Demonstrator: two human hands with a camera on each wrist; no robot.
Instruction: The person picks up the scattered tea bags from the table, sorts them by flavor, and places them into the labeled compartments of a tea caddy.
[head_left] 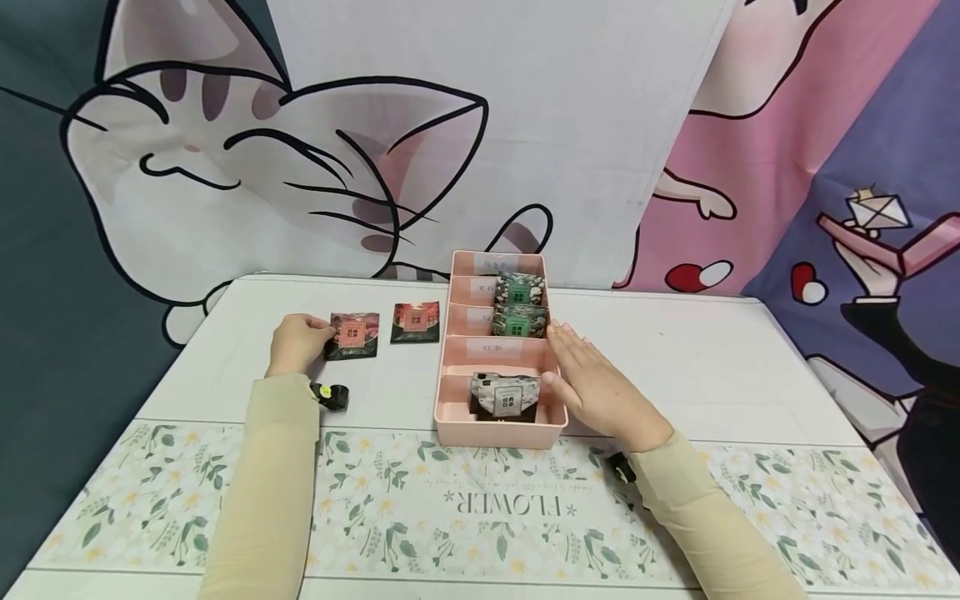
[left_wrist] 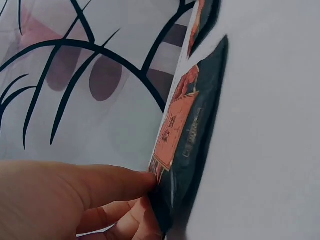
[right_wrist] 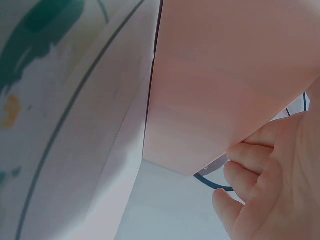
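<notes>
My left hand [head_left: 300, 342] pinches the left edge of a red-and-black tea sachet [head_left: 354, 335] lying on the white table left of the box. In the left wrist view, thumb and fingers meet at the near end of that sachet [left_wrist: 182, 125]. A second red-and-black tea sachet [head_left: 415, 322] lies flat between it and the pink divided box [head_left: 495, 435]. My right hand [head_left: 596, 383] rests along the box's right side, fingers nearly straight at the rim. From the right wrist, the fingers [right_wrist: 247, 162] show against the pink wall [right_wrist: 220, 95].
Two compartments of the box hold green tea sachets [head_left: 519, 321], and the front one holds grey-white sachets [head_left: 506, 396]. Paper labels [head_left: 495, 347] mark the dividers. A flower-print strip [head_left: 420, 517] crosses the table's front. Behind hangs a cartoon cat cloth [head_left: 600, 125].
</notes>
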